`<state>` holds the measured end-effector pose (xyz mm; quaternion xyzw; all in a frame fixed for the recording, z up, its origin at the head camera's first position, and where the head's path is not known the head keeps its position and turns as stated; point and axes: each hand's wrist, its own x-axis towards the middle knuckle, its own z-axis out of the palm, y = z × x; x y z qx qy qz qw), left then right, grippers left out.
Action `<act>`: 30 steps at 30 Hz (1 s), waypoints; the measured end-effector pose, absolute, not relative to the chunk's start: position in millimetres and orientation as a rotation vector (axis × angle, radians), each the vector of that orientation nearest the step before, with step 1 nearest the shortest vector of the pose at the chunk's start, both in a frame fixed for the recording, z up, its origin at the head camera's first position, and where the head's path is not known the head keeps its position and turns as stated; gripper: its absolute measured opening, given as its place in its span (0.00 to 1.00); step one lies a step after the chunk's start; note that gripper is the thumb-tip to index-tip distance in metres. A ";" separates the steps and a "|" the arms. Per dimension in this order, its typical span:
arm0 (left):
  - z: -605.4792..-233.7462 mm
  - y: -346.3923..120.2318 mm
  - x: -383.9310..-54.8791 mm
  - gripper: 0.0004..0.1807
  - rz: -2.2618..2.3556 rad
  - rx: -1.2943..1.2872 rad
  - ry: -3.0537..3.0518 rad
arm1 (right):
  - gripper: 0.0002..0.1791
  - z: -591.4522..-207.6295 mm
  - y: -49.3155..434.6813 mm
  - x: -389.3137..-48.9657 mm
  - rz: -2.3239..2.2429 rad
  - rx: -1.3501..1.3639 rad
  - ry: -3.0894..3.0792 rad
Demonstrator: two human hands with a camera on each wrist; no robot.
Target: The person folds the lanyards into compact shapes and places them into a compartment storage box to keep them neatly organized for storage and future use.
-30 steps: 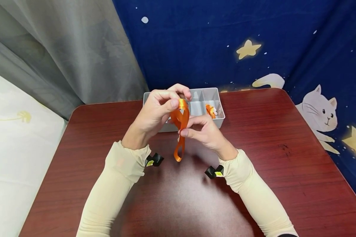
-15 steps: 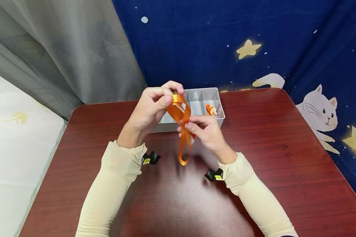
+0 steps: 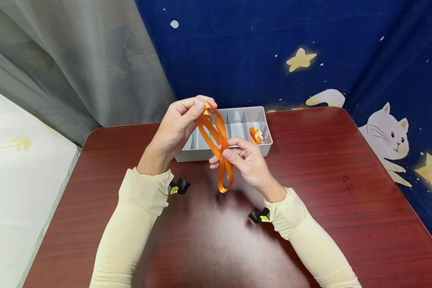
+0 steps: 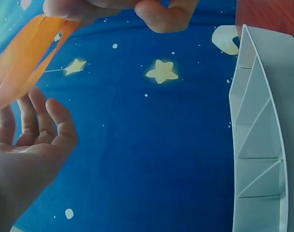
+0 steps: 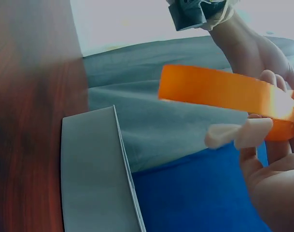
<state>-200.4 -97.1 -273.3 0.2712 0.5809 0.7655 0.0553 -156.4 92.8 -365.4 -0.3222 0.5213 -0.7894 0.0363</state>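
Note:
Between my two hands, above the table, an orange satin ribbon [image 3: 223, 140] hangs in long loops. The thumb and fingers of my left hand [image 3: 174, 126] pinch its upper end. Lower down, my right hand [image 3: 250, 162] pinches the gathered strands at their middle, and a loop dangles below its fingers. In the right wrist view the broad ribbon [image 5: 204, 87] stretches out from the right hand [image 5: 282, 188], with a small whitish strip [image 5: 253, 133] just under it. The left wrist view shows the ribbon [image 4: 26, 63] between both hands' fingers.
Behind the hands stands a grey divided box [image 3: 198, 155] near the table's back edge. Its right compartment holds another bundle of orange ribbon [image 3: 254, 135] with a white bit. Dark blue star-patterned cloth [image 3: 237, 52] and a grey curtain [image 3: 93, 60] hang behind the table [image 3: 309, 160].
My left hand has moved up and left, drawing the upper loops longer. My right hand has shifted its grip higher to the ribbon's middle, and the bottom loop hangs a little further right.

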 end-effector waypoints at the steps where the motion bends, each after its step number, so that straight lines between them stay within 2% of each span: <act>1: -272.2 -97.0 -200.6 0.14 2.316 0.810 1.775 | 0.07 -365.4 92.5 -156.0 -2.418 -0.985 1.615; 5: -266.5 -94.2 -200.2 0.18 2.279 0.781 1.780 | 0.07 -364.4 92.1 -154.2 -2.430 -0.943 1.639; 10: -260.8 -91.2 -198.2 0.20 2.263 0.798 1.735 | 0.26 -360.8 93.2 -152.5 -2.424 -0.922 1.595; 13: -258.8 -90.3 -196.8 0.20 2.260 0.829 1.731 | 0.32 -359.5 93.9 -152.8 -2.342 -0.950 1.607; 15: -258.0 -89.8 -196.0 0.20 2.261 0.846 1.722 | 0.31 -358.6 94.3 -152.9 -2.287 -0.949 1.605; 21: -257.1 -87.7 -194.2 0.19 2.269 0.852 1.697 | 0.21 -355.2 95.6 -153.2 -2.171 -0.913 1.603; 26: -257.4 -85.0 -194.8 0.19 2.264 0.850 1.694 | 0.21 -355.5 96.8 -153.5 -2.154 -0.893 1.574; 30: -258.2 -83.5 -195.2 0.19 2.259 0.851 1.687 | 0.14 -357.0 96.5 -153.2 -2.173 -0.884 1.558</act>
